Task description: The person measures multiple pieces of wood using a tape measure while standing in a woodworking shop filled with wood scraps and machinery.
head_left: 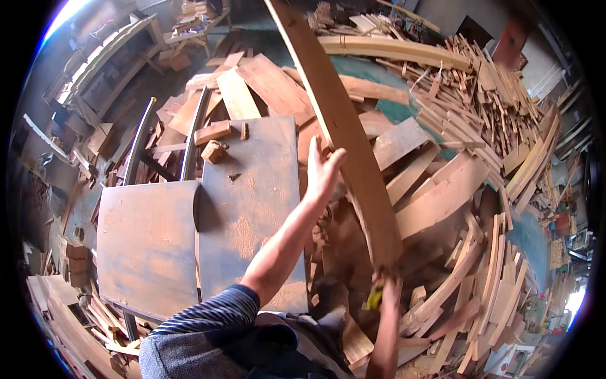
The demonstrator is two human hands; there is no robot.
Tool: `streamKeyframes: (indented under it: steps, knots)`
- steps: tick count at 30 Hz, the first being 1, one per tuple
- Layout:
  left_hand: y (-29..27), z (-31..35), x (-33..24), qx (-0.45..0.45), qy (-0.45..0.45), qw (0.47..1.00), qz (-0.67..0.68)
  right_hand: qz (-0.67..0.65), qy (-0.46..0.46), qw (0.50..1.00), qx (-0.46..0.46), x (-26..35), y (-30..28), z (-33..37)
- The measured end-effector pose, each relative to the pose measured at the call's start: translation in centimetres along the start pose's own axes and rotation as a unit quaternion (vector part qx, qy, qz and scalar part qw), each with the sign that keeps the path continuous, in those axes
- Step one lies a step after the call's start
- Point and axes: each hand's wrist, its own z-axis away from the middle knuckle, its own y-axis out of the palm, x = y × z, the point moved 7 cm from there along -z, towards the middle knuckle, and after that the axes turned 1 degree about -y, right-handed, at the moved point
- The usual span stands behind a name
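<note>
A long wooden plank (353, 145) is raised in front of me, slanting from the top of the view down to my right side. My left hand (325, 170) holds it by its left edge, thumb over the broad face and fingers along the edge. By the plank's lower end, my right hand (389, 294) is closed on a small yellow and black tape measure (374, 298), partly hidden and blurred. To the left of the plank stands a saw table (265, 164) dusted with sawdust. Several small wood offcuts (213, 131) lie at its far end.
A second metal table panel (148, 240) adjoins on the left, with dark rails (140, 142) behind it. Loose boards (442, 196) lie on the floor ahead and right. A large heap of wood strips (480, 88) fills the far right. A workbench (107, 57) stands far left.
</note>
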Motion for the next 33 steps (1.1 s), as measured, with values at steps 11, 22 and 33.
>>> streamKeyframes:
  steps: [11,22,33]
  knots:
    - [-4.5,20.9,12.1,0.229,-0.031,0.905,-0.356,0.098,-0.128,0.987,0.013,6.2,3.9,-2.3]
    - [-4.9,23.8,16.9,0.368,0.047,0.800,-0.472,-0.090,0.228,0.958,-0.148,-26.7,-14.7,18.0]
    - [-8.5,22.9,23.8,0.446,0.189,0.676,-0.556,0.005,0.269,0.953,-0.138,-27.9,-11.7,22.4]
